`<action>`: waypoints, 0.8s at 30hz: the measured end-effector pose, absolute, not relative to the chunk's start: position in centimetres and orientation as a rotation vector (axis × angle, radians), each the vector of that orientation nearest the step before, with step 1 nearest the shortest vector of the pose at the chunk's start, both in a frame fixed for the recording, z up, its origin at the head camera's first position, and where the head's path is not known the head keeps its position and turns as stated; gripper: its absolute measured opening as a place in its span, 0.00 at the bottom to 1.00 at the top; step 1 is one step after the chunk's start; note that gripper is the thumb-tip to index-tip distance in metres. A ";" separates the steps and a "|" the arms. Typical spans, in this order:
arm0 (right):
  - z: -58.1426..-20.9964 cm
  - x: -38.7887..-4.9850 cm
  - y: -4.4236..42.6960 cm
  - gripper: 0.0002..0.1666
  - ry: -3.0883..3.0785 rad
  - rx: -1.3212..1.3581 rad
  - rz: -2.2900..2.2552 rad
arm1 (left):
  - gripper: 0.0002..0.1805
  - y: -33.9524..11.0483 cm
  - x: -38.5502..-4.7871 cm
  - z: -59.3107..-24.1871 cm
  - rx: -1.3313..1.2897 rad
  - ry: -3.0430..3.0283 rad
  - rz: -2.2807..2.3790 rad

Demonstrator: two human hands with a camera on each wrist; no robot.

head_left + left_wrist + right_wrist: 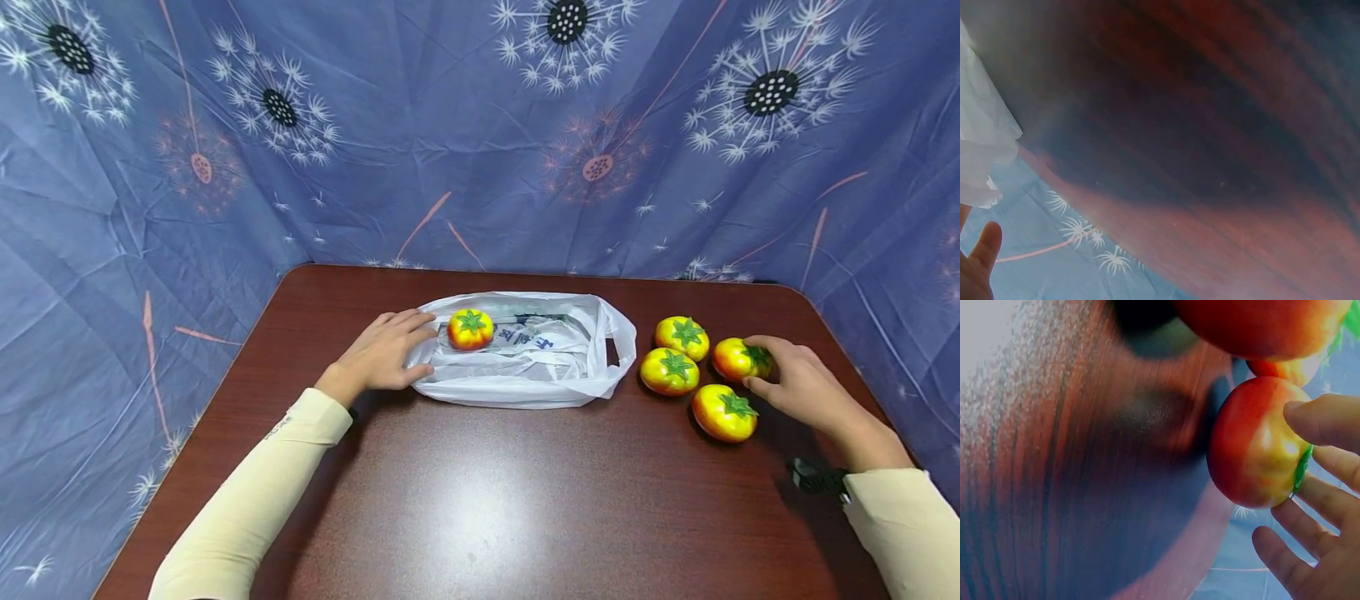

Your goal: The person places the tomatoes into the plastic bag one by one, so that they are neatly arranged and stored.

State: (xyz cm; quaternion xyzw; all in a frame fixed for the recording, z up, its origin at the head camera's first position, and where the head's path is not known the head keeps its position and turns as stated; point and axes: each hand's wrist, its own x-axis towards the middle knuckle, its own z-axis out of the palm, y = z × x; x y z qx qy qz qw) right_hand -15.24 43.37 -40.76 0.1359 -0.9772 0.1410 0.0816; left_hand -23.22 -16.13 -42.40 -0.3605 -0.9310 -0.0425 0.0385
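Observation:
A white plastic bag (517, 392) lies spread open on the table, with dark printing inside. One red-and-yellow tomato (470, 330) with a green leafy top sits in its left end. My left hand (390, 350) rests at the bag's left edge, fingers extended; in the left wrist view only its thumb (986, 245) and a bit of finger show beside the bag (985, 119). Over on the right, my right hand (806, 383) holds a tomato (1260, 444) between thumb and fingers, the tomato still on the table. Three more tomatoes, including the nearest one (723, 413), lie just left of it.
The brown table (480, 500) has a rounded far edge. Behind it and along the sides hangs a blue cloth (450, 125) with dandelion prints. The bag's right handle loop (621, 350) lies close to the group of tomatoes.

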 end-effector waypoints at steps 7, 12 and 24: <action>-41.2 -15.5 43.5 0.32 -2.941 0.399 0.465 | 0.32 -16.2 -23.2 -42.7 -1.113 -2.846 -0.140; -41.3 -15.9 43.3 0.33 -2.988 0.384 0.466 | 0.32 -16.3 -23.1 -42.7 -1.121 -2.837 -0.137; -41.8 -16.6 43.5 0.40 -3.027 0.350 0.505 | 0.33 -16.3 -23.2 -42.6 -1.121 -2.834 -0.123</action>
